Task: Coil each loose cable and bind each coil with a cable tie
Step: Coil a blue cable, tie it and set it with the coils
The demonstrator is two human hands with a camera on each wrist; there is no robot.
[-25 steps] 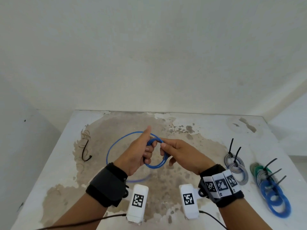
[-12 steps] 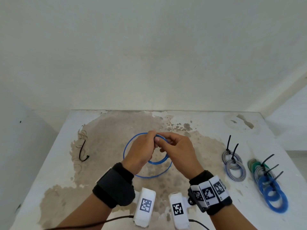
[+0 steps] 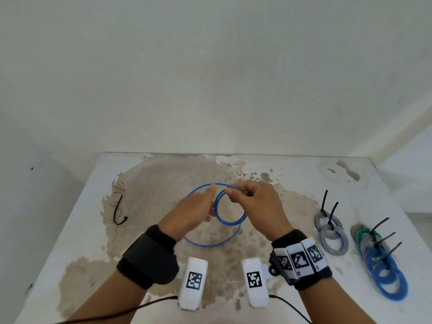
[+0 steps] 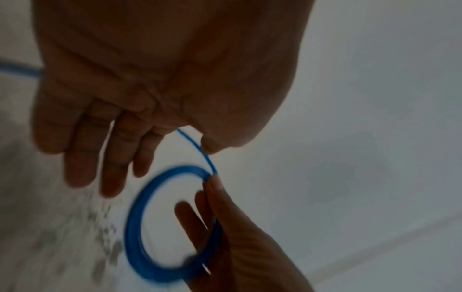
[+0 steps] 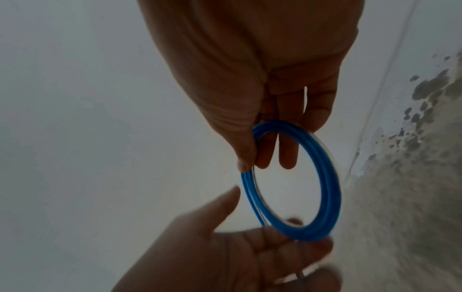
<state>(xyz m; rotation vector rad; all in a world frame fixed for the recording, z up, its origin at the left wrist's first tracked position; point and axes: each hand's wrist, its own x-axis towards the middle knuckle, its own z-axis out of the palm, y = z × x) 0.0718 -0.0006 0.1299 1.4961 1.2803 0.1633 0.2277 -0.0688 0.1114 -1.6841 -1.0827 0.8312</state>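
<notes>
A blue cable is held above the middle of the stained table (image 3: 280,169). Part of it is wound into a small coil (image 3: 230,211) (image 4: 140,217) (image 5: 327,189). The remainder hangs as one wider loose loop (image 3: 210,244) below and left of it. My right hand (image 3: 230,191) (image 5: 250,166) pinches the coil's top between thumb and fingers. My left hand (image 3: 211,195) (image 4: 177,156) is just left of it, thumb raised, and holds the loose strand (image 4: 197,144) where it runs into the coil. Its other fingers lie fairly straight beside the coil.
One loose black cable tie (image 3: 119,213) lies at the table's left. At the right lie bound coils with black ties: two grey striped ones (image 3: 332,232), then green, grey and blue ones (image 3: 383,270). A white wall stands right behind the table.
The hands met at the coil's top, then the left hand slid back along the strand. The wide loose loop has shrunk and drawn in under the hands.
</notes>
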